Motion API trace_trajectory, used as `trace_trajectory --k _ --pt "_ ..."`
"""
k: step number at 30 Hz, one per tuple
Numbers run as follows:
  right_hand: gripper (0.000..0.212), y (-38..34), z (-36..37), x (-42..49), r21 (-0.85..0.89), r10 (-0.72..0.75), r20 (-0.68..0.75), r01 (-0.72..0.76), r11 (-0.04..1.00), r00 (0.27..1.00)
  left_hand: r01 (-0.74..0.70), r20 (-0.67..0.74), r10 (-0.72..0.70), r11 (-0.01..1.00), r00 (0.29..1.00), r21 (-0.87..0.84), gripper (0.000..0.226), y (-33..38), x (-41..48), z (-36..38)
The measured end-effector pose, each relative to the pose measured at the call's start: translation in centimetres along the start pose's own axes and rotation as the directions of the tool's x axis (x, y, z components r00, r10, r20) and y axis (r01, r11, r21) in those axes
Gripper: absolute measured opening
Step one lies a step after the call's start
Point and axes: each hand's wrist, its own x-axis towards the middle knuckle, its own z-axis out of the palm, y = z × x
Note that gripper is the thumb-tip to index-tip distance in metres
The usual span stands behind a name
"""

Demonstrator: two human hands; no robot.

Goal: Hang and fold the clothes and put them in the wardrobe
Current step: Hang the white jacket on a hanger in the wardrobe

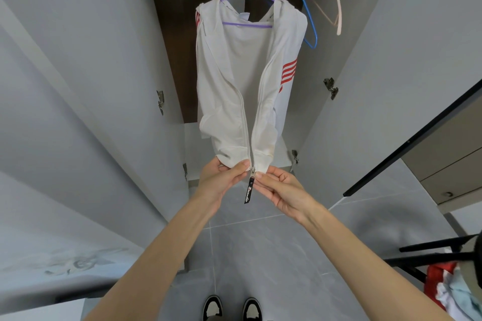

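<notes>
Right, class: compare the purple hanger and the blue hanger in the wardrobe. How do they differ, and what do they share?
The purple hanger carries the white jacket; the blue hanger is bare. The purple hanger hangs to the left of the blue hanger. Both are thin hangers hooked up high in the wardrobe.

I count three: a purple hanger (pixel 247 25), a blue hanger (pixel 316 36), a pink hanger (pixel 338 21). One white jacket (pixel 234 81) and two shoes (pixel 212 307).
</notes>
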Motion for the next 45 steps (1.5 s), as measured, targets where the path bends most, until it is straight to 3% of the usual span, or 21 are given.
trace_trajectory --k 5,11,22,32,35,39,45 --pt "0.051 0.1 -0.1 0.1 0.012 -0.005 0.005 0.005 1.0 1.0 -0.016 -0.034 0.015 1.0 0.999 -0.017 0.028 0.3 0.1 0.0" --pt "0.034 0.0 0.0 0.2 0.019 -0.024 0.028 0.023 1.0 0.999 -0.017 -0.005 0.017 1.0 1.0 0.009 0.027 0.2 -0.3 0.3" --pt "0.016 1.0 0.5 0.7 -0.009 -0.029 -0.106 0.028 1.0 0.994 -0.113 0.048 0.103 0.946 0.994 0.303 0.024 0.5 -0.8 -0.1" --pt "0.017 1.7 0.8 1.1 0.035 0.035 -0.125 -0.031 0.999 0.992 -0.077 -0.014 0.086 0.945 0.996 0.317 0.02 -1.3 -1.7 -1.0" --pt "0.026 2.0 0.7 1.0 -0.031 0.013 -0.138 -0.017 0.999 0.99 -0.058 -0.037 0.073 0.949 0.997 0.31 0.02 -1.9 -1.7 -1.3" --pt "0.021 1.6 0.7 0.9 -0.193 0.03 -0.161 -0.061 0.979 0.986 -0.041 -0.08 0.067 0.956 0.995 0.29 0.021 -2.2 -1.7 -1.6" --pt "0.033 0.2 0.5 0.5 -0.556 0.188 -0.119 -0.222 0.801 0.975 -0.029 -0.05 0.049 0.942 0.998 0.335 0.024 -2.1 -1.0 -1.5"
